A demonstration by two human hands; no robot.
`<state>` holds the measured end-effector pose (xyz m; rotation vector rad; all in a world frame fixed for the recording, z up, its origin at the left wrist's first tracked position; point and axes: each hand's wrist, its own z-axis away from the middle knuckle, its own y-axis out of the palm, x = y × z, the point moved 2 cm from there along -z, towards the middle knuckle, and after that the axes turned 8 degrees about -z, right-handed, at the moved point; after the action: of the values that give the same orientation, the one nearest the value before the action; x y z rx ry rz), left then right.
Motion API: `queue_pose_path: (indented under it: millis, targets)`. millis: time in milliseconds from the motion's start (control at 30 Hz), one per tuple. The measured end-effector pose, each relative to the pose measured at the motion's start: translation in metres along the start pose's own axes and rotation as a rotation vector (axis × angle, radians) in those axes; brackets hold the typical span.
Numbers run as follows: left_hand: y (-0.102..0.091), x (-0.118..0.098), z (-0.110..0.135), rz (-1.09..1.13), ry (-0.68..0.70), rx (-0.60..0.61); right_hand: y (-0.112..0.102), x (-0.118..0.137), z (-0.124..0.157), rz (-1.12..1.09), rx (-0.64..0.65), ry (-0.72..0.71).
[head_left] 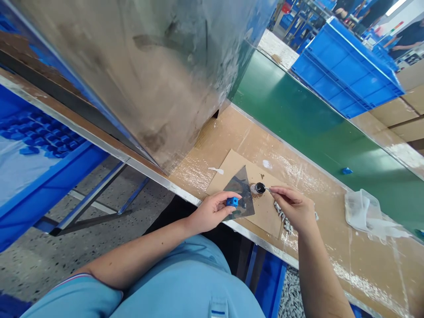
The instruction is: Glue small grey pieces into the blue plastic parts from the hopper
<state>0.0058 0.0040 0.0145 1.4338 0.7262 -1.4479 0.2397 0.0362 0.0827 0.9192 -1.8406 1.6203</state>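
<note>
My left hand [213,213] pinches a small blue plastic part [232,202] with a hole in its face, above a dark flat sheet [240,185]. Between the fingers of my right hand [293,205] is a thin stick-like tool [267,189], its tip at the mouth of a small jar [259,188] with a black top or contents; I cannot tell which. The jar stands on a piece of cardboard [265,216], at the edge of the dark sheet. Beneath my right hand lies a row of small grey pieces [284,221], partly hidden.
A large metal housing [159,79] rises over the bench at left. Behind the bench runs a green conveyor belt [298,119] carrying a blue part [346,171]. A clear plastic container [362,210] sits at right. Blue crates [347,66] stand beyond; a blue bin [76,165] of parts is at left.
</note>
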Motion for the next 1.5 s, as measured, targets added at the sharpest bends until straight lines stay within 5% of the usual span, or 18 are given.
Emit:
queue_pose_path:
  millis: [467, 800, 1000, 1233, 1500]
  targets:
    - [-0.003, 0.002, -0.001, -0.026, 0.018, 0.009, 0.001, 0.008, -0.003, 0.208, 0.101, -0.19]
    - [0.0, -0.001, -0.001, 0.037, -0.003, 0.019, -0.004, 0.011, -0.003, 0.158, 0.018, -0.187]
    - [-0.004, -0.002, -0.001, 0.051, -0.016, -0.003, -0.019, -0.008, 0.019, 0.14, 0.0, -0.203]
    - [-0.004, -0.001, 0.0, 0.034, -0.044, 0.017, -0.005, -0.03, 0.059, 0.235, -0.018, -0.25]
    - [0.001, -0.005, 0.001, 0.015, -0.055, 0.022, 0.003, -0.042, 0.066, 0.184, -0.163, -0.17]
